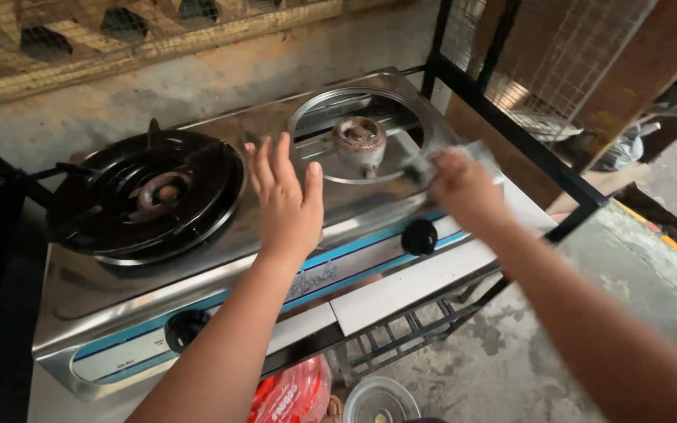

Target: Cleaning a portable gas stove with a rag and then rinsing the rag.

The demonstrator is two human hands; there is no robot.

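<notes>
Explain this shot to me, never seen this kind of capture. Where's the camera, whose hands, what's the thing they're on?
There is one picture, taken by a camera worn on a person's head and looking down at their own two bare hands. No robot is involved.

Below the hands is a steel two-burner gas stove on a black metal frame stand. Its left burner has the black pot support in place. The right burner is bare, with only the burner head inside an open ring. Two black knobs sit on the front panel.

The left hand lies flat and open on the stove top between the burners. The right hand is blurred; it seems to grip something pale, perhaps a cloth, at the stove's right edge.

On the floor below are a red bag and a clear round lid.
</notes>
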